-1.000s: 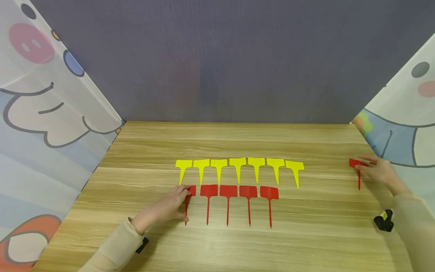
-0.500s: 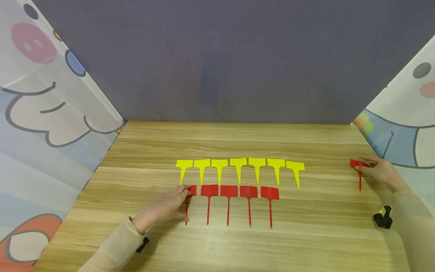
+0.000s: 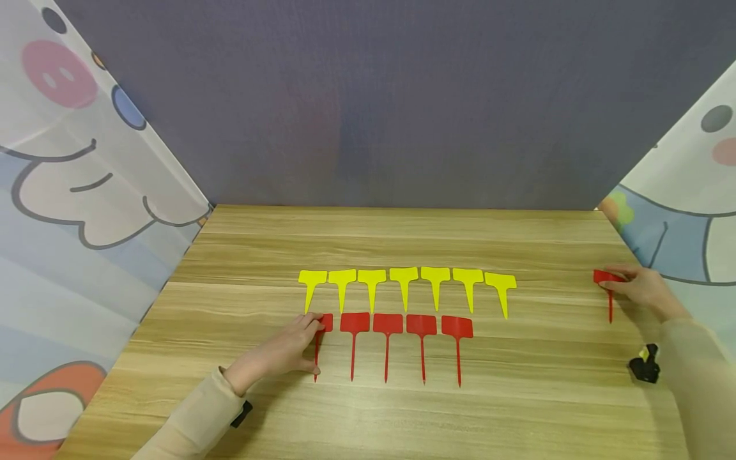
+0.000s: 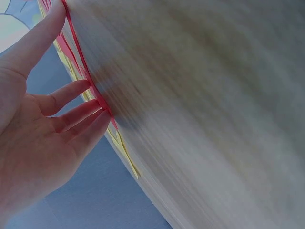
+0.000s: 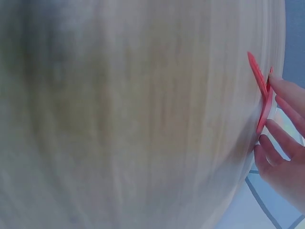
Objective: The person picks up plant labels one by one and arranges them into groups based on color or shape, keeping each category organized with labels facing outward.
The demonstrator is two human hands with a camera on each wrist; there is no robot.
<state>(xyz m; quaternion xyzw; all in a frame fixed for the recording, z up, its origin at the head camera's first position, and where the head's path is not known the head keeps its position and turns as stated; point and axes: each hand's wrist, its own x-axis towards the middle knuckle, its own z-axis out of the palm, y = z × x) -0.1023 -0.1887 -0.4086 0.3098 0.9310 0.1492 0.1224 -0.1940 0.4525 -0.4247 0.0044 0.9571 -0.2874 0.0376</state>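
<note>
Red T-shaped plant labels, with long thin stakes, lie in a row on the table. My left hand touches the leftmost red label, fingertips at its head and thumb near its pointed tip; the left wrist view shows the thumb spread wide from the straight fingers. Far to the right, my right hand pinches the head of another red label between thumb and fingertips. Its stake points toward me. In the right wrist view, my fingertips meet the edges of the red label.
Behind the red row runs a row of several yellow T-shaped labels. A small black object shows beside the right sleeve. A grey panel stands at the table's back edge, with cartoon-printed cloth on both sides.
Both hands stay at the same labels. The whole view shifts very slightly, and the black object beside the right sleeve has moved a little up and left.
</note>
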